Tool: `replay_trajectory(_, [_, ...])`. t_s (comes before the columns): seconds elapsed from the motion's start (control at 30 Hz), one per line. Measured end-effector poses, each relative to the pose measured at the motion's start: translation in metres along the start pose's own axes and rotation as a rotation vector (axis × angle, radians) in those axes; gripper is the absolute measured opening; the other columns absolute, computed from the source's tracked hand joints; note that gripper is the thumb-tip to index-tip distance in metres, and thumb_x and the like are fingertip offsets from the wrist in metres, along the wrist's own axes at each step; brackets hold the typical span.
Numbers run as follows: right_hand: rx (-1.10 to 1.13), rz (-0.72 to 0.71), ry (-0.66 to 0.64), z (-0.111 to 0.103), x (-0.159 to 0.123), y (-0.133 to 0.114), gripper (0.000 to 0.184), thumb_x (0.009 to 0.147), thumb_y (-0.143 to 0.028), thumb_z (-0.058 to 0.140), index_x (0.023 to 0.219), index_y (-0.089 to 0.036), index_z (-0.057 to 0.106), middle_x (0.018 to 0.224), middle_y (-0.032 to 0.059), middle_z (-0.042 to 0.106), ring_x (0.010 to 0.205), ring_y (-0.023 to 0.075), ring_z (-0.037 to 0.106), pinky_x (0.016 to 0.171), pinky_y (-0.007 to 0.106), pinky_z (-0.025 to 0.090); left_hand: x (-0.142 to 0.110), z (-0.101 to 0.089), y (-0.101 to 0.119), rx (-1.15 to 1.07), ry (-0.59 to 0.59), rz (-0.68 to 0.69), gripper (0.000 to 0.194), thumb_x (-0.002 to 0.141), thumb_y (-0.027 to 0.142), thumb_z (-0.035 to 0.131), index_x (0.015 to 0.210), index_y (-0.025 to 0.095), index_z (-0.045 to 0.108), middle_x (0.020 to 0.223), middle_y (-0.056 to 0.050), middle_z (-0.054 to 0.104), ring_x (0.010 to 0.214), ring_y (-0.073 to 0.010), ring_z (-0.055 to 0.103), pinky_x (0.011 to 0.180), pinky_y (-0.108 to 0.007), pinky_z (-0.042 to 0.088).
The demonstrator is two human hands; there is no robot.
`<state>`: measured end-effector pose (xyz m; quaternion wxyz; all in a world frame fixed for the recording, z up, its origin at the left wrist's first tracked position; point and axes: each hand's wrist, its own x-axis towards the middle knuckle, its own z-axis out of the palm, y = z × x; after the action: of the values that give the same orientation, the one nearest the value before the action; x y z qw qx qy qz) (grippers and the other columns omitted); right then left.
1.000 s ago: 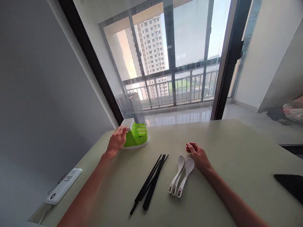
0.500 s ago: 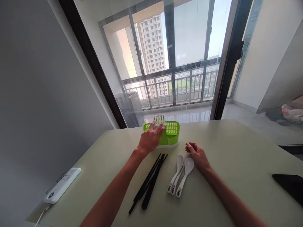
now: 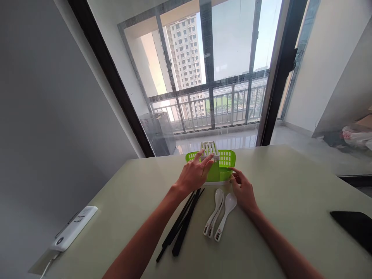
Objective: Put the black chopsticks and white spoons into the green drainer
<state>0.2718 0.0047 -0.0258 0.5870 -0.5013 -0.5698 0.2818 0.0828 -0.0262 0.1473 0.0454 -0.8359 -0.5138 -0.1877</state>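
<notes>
In the head camera's view, a pale green table (image 3: 293, 193) fills the lower half of the frame, below a large window (image 3: 232, 42). A green cutlery holder (image 3: 215, 173) stands upright just above the centre, near the table's far edge. The left hand (image 3: 195, 173) appears to grasp it by its white slotted top (image 3: 216, 156), with fingers laid over the front edge. The right hand (image 3: 243, 190) touches the holder's right end with its index finger, the other fingers curled; whether it grips or only steadies, I cannot tell. Below, left of centre, a loose bundle of black chopsticks (image 3: 182, 235) lies slanting; beside it, at lower centre, lie three white spoons (image 3: 224, 219). The work looks to be at an early stage: the holder is upright and handled by both hands, while the chopsticks and spoons lie outside it, ungripped. The holder's inside is mostly hidden. A white power strip (image 3: 76, 228) sits at lower left.
</notes>
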Motion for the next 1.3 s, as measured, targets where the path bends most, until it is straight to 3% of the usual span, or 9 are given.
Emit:
replay_trajectory(0.1, [-0.011,-0.009,-0.006,0.001,0.001,0.001,0.045,0.095,-0.048,0.047,0.127,-0.021,0.063,0.1,0.0075,0.069,0.078,0.0194,0.065,0.075,0.035,0.055,-0.011,0.005,-0.014,-0.095,0.134,0.001,0.044,0.108,0.042,0.031,0.148,0.03,0.047,0.15,-0.009,0.048,0.113,-0.022,0.065,0.092,-0.036,0.056])
replay_trajectory(0.2, [-0.009,-0.016,-0.001,0.002,0.002,0.003,0.045,0.095,-0.049,0.047,0.126,-0.021,0.063,0.102,0.0081,0.069,0.079,0.0198,0.065,0.077,0.036,0.055,-0.038,0.015,-0.03,-0.163,0.25,-0.139,0.036,0.105,0.039,0.041,0.133,0.021,0.054,0.126,-0.011,0.059,0.095,-0.019,0.067,0.081,-0.032,0.056])
replay_trajectory(0.3, [-0.008,-0.022,0.002,0.003,0.001,0.003,0.043,0.096,-0.048,0.046,0.124,-0.02,0.062,0.1,0.0081,0.068,0.081,0.0201,0.065,0.077,0.037,0.056,-0.08,0.025,-0.043,-0.132,0.031,-0.268,0.03,0.102,0.044,0.044,0.11,0.02,0.061,0.101,-0.007,0.064,0.077,-0.0184,0.065,0.069,-0.031,0.052])
replay_trajectory(0.4, [-0.015,-0.028,-0.001,0.003,0.001,0.002,0.039,0.095,-0.044,0.046,0.122,-0.02,0.061,0.099,0.0081,0.067,0.083,0.0211,0.065,0.077,0.037,0.056,-0.125,0.031,-0.049,-0.092,-0.183,-0.368,0.036,0.1,0.053,0.045,0.107,0.02,0.059,0.093,-0.006,0.067,0.075,-0.021,0.065,0.068,-0.032,0.048])
replay_trajectory(0.53, [-0.021,-0.042,-0.008,0.002,0.001,0.0,0.035,0.093,-0.041,0.048,0.12,-0.021,0.06,0.101,0.0081,0.066,0.086,0.0215,0.064,0.075,0.037,0.056,-0.172,0.03,-0.05,-0.073,-0.268,-0.467,0.043,0.099,0.058,0.042,0.111,0.019,0.056,0.089,-0.007,0.069,0.079,-0.0247,0.067,0.07,-0.033,0.046])
replay_trajectory(0.67, [-0.022,-0.055,-0.015,0.001,0.002,0.0,0.034,0.094,-0.041,0.048,0.119,-0.021,0.059,0.102,0.008,0.065,0.089,0.0217,0.064,0.076,0.036,0.055,-0.197,0.026,-0.053,-0.074,-0.269,-0.5,0.043,0.1,0.058,0.039,0.108,0.019,0.056,0.087,-0.007,0.069,0.081,-0.0255,0.067,0.073,-0.034,0.045])
replay_trajectory(0.87, [-0.033,-0.061,-0.008,0.0,0.002,0.002,0.031,0.094,-0.039,0.048,0.117,-0.021,0.06,0.101,0.0081,0.066,0.09,0.0219,0.064,0.078,0.037,0.055,-0.199,0.02,-0.055,-0.053,-0.308,-0.488,0.033,0.101,0.049,0.04,0.102,0.02,0.057,0.093,-0.008,0.069,0.086,-0.0255,0.066,0.076,-0.034,0.045])
replay_trajectory(1.1, [-0.051,-0.074,-0.009,-0.002,0.002,0.003,0.03,0.094,-0.04,0.049,0.115,-0.021,0.06,0.099,0.0073,0.067,0.088,0.0213,0.065,0.079,0.037,0.055,-0.177,0.015,-0.05,0.045,-0.421,-0.442,0.026,0.1,0.041,0.047,0.107,0.019,0.058,0.104,-0.01,0.07,0.089,-0.0241,0.068,0.075,-0.032,0.046])
replay_trajectory(1.3, [-0.086,-0.074,-0.004,-0.003,-0.001,0.0,0.031,0.094,-0.042,0.051,0.116,-0.022,0.061,0.098,0.0069,0.068,0.086,0.0212,0.065,0.068,0.032,0.054,-0.156,0.008,-0.05,0.271,-0.591,-0.438,0.021,0.099,0.022,0.045,0.107,0.016,0.063,0.109,-0.013,0.071,0.098,-0.0278,0.07,0.077,-0.034,0.049])
